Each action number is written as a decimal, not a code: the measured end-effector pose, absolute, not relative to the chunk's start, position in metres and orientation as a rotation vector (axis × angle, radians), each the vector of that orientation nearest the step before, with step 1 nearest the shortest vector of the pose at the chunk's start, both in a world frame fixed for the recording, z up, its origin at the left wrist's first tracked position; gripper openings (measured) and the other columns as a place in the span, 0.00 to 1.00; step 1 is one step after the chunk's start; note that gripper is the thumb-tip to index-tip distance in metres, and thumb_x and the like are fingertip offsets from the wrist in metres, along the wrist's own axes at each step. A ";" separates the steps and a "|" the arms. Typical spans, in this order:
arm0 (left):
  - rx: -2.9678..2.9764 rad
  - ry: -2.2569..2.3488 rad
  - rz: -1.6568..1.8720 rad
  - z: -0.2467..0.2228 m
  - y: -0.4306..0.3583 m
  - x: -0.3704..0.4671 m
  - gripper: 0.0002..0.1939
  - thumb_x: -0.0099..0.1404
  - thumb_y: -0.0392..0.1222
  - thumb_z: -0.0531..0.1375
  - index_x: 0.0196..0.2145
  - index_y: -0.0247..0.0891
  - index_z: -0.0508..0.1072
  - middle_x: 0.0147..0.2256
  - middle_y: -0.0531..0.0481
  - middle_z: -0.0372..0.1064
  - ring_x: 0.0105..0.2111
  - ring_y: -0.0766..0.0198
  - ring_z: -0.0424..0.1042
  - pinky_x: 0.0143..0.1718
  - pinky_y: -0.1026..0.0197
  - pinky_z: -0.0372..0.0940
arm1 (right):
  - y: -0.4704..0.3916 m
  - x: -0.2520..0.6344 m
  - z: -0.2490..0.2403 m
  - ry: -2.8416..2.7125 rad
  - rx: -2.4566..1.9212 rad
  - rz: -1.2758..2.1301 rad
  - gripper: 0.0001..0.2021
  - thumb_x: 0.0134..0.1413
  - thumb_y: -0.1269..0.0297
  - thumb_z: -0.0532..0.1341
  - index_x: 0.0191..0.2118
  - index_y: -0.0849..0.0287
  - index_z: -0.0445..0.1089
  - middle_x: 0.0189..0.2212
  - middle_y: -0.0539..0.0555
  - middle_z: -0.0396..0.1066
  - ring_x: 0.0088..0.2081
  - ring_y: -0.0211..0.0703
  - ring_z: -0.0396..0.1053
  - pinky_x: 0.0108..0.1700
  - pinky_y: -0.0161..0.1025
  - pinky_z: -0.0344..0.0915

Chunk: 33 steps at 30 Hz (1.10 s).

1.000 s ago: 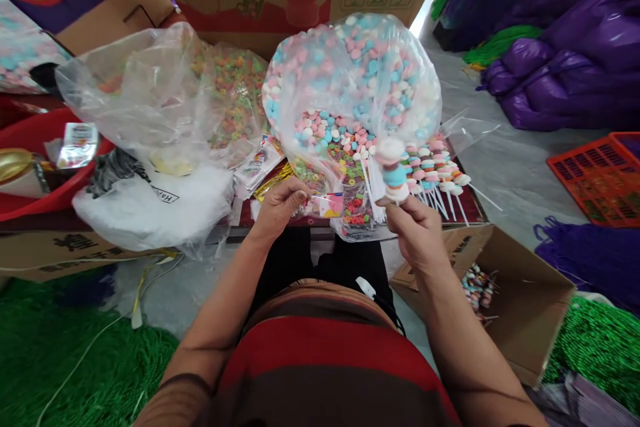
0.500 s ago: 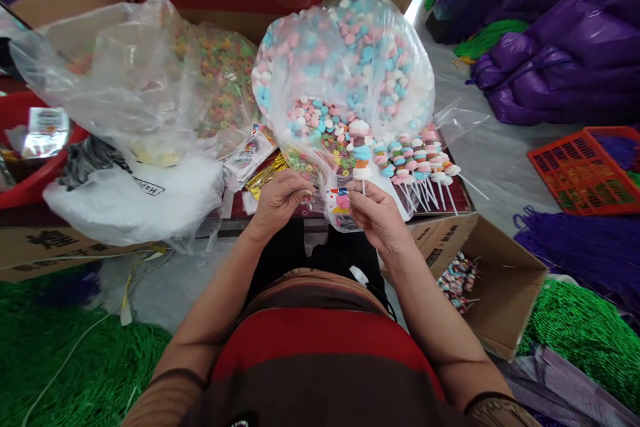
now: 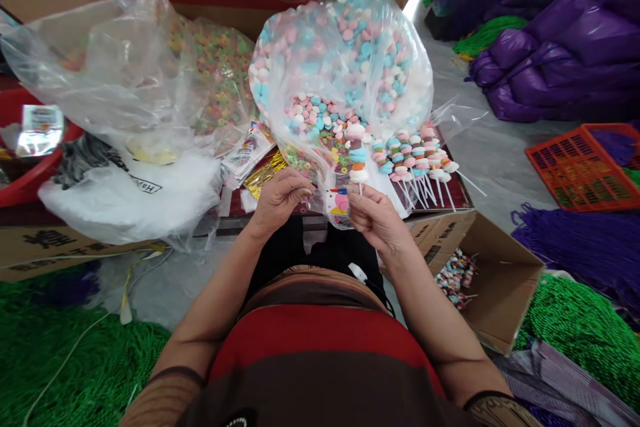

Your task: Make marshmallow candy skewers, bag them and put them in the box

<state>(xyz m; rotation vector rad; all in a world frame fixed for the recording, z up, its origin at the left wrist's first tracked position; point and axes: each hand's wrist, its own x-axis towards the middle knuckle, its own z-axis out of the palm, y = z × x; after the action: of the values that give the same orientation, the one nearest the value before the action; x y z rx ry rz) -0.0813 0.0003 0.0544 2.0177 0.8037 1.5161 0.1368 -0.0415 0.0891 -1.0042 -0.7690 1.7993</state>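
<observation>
My right hand [image 3: 377,213] pinches the white stick of a marshmallow skewer [image 3: 357,155], which stands upright with pink, white, blue, brown and orange pieces. Beside those fingers is a small printed card [image 3: 337,201] with coloured spots; I cannot tell whether the hand touches it. My left hand [image 3: 284,199] is closed in a pinch, and what lies between its fingertips is too small to name. Several finished marshmallow skewers [image 3: 415,155] lie to the right of my right hand. Behind both hands an open clear bag of marshmallows [image 3: 345,60] spreads out, with gummy rings [image 3: 300,159] at its front.
Printed packets [image 3: 247,155] and gold twist ties [image 3: 265,173] lie left of centre. Farther left are a white plastic bag [image 3: 125,207] and a red basin [image 3: 30,177]. A cardboard box [image 3: 500,280] with wrapped sweets stands low at the right, near an orange crate [image 3: 583,170].
The view has shifted slightly. Both hands keep nearly the same pose, and the marshmallow skewer in my right hand has dipped a little.
</observation>
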 end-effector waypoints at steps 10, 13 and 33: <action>2.068 0.829 1.485 0.053 -0.001 -0.081 0.13 0.72 0.49 0.61 0.35 0.40 0.79 0.31 0.50 0.76 0.33 0.65 0.73 0.37 0.62 0.67 | -0.042 0.135 0.086 -0.800 -1.045 1.777 0.19 0.41 0.55 0.75 0.35 0.58 0.71 0.14 0.36 0.49 0.16 0.24 0.38 0.20 0.31 0.32; 2.178 0.892 1.452 0.051 -0.001 -0.081 0.14 0.73 0.50 0.60 0.35 0.40 0.80 0.30 0.50 0.76 0.33 0.65 0.73 0.37 0.61 0.66 | -0.040 0.136 0.085 -0.887 -1.135 1.682 0.19 0.39 0.57 0.75 0.35 0.60 0.73 0.15 0.38 0.54 0.16 0.24 0.41 0.20 0.32 0.33; 2.298 0.807 1.311 0.051 -0.008 -0.068 0.13 0.73 0.49 0.59 0.37 0.43 0.82 0.32 0.48 0.74 0.34 0.64 0.72 0.38 0.60 0.66 | -0.037 0.125 0.058 -0.963 -1.214 1.746 0.15 0.32 0.61 0.76 0.28 0.58 0.73 0.16 0.42 0.60 0.18 0.26 0.45 0.20 0.31 0.36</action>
<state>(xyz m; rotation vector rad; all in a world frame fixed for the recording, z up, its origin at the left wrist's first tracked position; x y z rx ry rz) -0.0683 -0.0084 0.0509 2.2982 0.8065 1.3107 0.1252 -0.0369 0.0579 -1.2142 -0.9633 1.7465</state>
